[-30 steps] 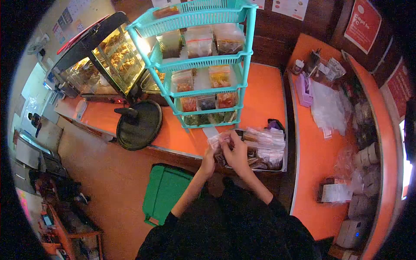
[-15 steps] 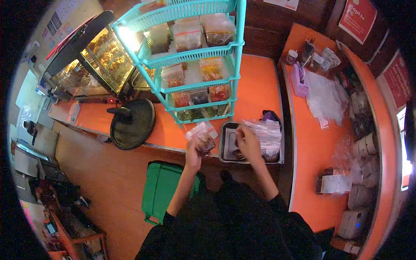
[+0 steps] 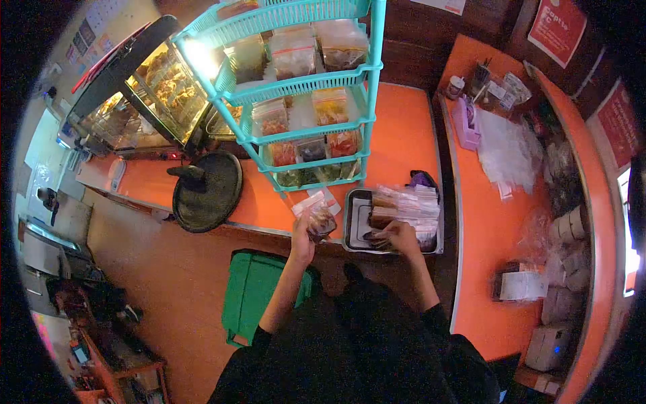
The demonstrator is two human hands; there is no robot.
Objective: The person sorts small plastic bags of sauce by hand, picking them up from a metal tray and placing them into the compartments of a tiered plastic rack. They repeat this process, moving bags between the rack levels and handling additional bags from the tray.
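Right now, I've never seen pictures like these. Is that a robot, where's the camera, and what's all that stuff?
No robot here! Those are a person's own bare hands. All the pictures come from one camera worn on the person's head, looking forward and down.

The left hand holds at least one clear zip bag with something dark inside. The right hand is at the front of a metal tray; I can't tell if it grips anything.

The tray sits on an orange counter and holds rows of packets. Behind the hands, a turquoise tiered rack holds more bags. Left of it lies a round black dish, perhaps a mortar.
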